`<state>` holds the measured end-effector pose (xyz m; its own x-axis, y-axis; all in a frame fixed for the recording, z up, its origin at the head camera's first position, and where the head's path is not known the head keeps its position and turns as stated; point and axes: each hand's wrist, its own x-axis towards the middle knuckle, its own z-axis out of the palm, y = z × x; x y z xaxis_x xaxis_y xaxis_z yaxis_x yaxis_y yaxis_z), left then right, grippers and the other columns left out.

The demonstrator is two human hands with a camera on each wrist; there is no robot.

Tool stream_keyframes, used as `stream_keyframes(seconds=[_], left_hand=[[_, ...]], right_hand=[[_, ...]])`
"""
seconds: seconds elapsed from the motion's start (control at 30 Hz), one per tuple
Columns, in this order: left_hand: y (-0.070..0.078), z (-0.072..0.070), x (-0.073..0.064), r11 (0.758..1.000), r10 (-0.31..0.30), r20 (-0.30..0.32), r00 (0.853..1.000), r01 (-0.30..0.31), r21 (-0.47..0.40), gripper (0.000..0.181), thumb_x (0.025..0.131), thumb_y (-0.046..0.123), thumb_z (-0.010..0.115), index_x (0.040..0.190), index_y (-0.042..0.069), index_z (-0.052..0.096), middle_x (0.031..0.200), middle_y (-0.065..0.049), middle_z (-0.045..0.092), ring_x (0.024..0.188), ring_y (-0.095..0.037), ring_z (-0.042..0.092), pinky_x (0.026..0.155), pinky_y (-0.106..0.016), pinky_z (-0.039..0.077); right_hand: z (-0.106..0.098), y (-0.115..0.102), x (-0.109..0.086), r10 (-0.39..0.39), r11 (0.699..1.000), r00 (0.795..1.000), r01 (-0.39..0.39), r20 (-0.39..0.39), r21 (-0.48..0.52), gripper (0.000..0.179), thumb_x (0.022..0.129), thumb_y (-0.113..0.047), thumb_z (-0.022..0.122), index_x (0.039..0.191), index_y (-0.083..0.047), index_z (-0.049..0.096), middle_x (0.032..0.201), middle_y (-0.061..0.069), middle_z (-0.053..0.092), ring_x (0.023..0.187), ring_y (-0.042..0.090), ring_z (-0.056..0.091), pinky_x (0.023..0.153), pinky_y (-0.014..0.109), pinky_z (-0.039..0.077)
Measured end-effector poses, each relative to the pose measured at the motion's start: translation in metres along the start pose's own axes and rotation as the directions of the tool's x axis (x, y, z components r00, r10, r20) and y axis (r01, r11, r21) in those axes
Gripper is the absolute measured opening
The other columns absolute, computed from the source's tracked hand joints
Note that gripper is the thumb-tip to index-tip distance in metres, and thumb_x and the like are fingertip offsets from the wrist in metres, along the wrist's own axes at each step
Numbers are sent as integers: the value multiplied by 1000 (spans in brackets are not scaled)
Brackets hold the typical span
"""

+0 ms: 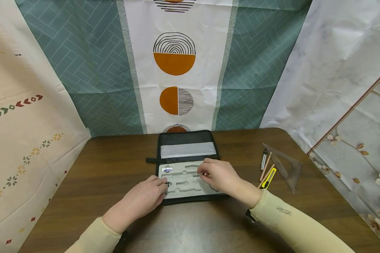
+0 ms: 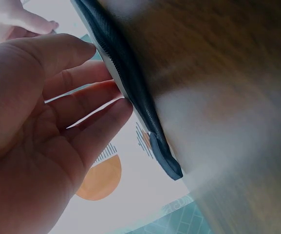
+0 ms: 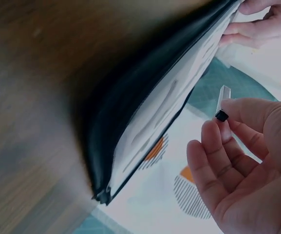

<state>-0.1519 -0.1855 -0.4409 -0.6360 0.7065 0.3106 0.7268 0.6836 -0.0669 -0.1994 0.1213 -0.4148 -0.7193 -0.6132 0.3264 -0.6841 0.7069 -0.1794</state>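
A black zip case (image 1: 194,199) lies unfolded on the table, its pale insert (image 1: 174,175) cut with shaped slots. A small labelled block (image 1: 167,169) sits in the insert's upper left slot. My right hand (image 1: 220,175), over the right part of the insert, pinches a small clear stick with a black end (image 3: 222,105) between thumb and fingers. My left hand (image 1: 149,195) rests at the case's left edge, its fairly straight fingers touching the insert. A small dark piece (image 1: 168,184) shows right at its fingertips.
To the right lie a clear set square (image 1: 292,175), a yellow box cutter (image 1: 269,178), wooden pencils (image 1: 266,167) and a silver-and-black pen or compass-like tool (image 1: 264,160). A black strap (image 1: 152,160) sticks out left of the case. Patterned cloth hangs behind the table.
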Motion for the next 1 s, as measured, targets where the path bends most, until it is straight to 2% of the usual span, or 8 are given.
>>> stream_keyframes(seconds=[0.2,0.43,0.7,1.0], left_hand=[[-1,1,0,1000,16,-15,1000,-16,21,16,88,9,91,98,11,79,124,-14,79,104,-30,71,82,-36,64],[-1,1,1,1000,11,-6,1000,-11,26,15,89,9,90,99,10,80,125,-14,79,104,-29,71,82,-35,64],[-1,2,0,999,9,-10,1000,-9,30,15,89,10,91,98,10,80,124,-14,79,103,-29,71,82,-35,64],[1,0,0,999,-5,5,1000,5,33,14,91,12,90,101,9,81,125,-13,79,104,-27,71,84,-34,64]], right_hand=[[6,-10,6,-26,1000,1000,26,1,-2,10,96,-12,86,100,-20,83,95,-7,71,83,9,70,67,29,57],[15,-16,11,-54,999,999,54,9,10,9,96,-13,87,101,-19,82,98,-6,74,86,9,70,73,29,59],[22,-22,15,-64,998,997,63,34,23,9,96,-13,86,103,-19,83,97,-6,73,83,12,69,66,31,56],[29,-25,21,-77,997,995,75,62,30,9,97,-14,87,103,-19,83,99,-7,74,87,11,70,74,34,58]])
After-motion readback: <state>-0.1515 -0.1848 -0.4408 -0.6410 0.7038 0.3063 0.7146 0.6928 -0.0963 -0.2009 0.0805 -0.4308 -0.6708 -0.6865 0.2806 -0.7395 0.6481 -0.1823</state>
